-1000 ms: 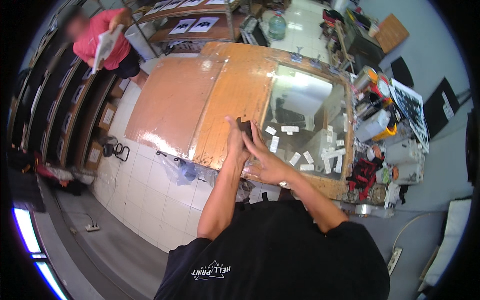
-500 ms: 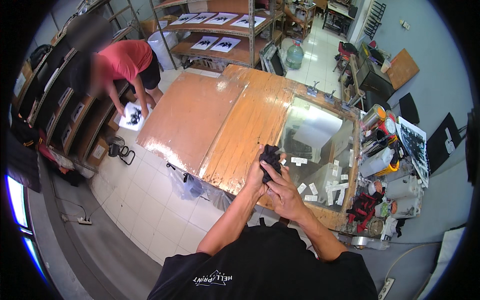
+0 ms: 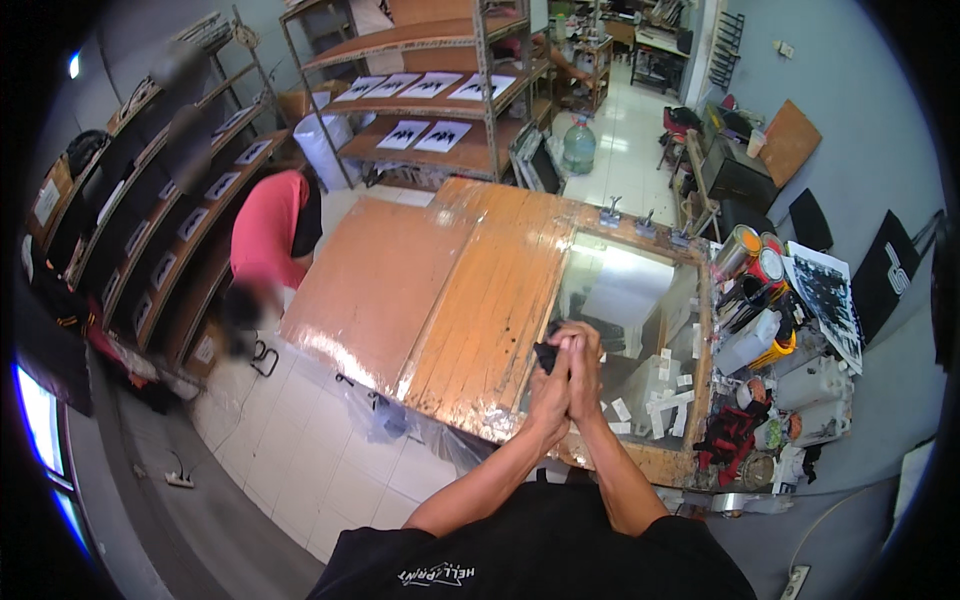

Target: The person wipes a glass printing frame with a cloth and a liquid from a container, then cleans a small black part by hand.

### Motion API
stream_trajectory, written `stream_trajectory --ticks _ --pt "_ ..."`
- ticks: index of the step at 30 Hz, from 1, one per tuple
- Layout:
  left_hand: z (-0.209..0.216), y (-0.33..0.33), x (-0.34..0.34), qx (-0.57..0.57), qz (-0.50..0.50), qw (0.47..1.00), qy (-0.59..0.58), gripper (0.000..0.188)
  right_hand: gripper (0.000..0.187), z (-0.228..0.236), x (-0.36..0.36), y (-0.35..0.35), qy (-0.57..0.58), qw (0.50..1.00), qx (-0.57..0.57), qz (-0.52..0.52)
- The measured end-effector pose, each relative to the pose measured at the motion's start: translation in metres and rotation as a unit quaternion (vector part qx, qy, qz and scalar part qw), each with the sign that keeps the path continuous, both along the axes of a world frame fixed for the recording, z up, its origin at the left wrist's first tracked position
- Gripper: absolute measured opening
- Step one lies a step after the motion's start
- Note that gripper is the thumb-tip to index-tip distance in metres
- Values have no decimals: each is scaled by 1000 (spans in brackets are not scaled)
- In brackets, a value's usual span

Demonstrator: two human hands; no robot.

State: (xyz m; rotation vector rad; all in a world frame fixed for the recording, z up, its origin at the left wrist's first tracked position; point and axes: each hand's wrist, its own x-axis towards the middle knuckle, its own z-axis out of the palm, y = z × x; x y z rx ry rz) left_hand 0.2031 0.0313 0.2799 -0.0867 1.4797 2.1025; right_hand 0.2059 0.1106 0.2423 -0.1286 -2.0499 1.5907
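Observation:
A crumpled black cloth (image 3: 545, 356) pokes out at the left side of my two clasped hands, which are over the glass end of the wooden table. My left hand (image 3: 550, 393) is closed round it from the left. Pressed against that hand, my right hand (image 3: 584, 366) wraps over the top of the cloth with bent fingers. Most of the cloth is hidden between the palms. Below the hands lies the glass panel (image 3: 632, 345) in its wooden frame, with white tape pieces (image 3: 660, 403) and a white sheet (image 3: 628, 280) showing at it.
Cans (image 3: 738, 248), bottles and rags crowd the right edge of the table (image 3: 490, 300). Metal clamps (image 3: 645, 220) line its far edge. A person in a red shirt (image 3: 268, 225) bends low at the left, beside shelves. More shelves (image 3: 400, 150) at the back hold printed sheets.
My hands have shifted right and pressed closer together, covering more of the black cloth. The person in red has bent lower, and the printed sheet they held is out of sight.

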Motion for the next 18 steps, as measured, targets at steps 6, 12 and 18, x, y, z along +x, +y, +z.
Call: stream_trajectory --ticks 6,12,18 --pt "-20 8 -53 278 124 949 -79 31 68 22 3 -21 146 970 -136 142" --pt "28 30 6 233 189 953 -30 27 89 86 -57 36 257 681 -674 127" --pt "-57 23 -43 392 93 906 -129 37 51 37 -21 2 122 808 -548 179"
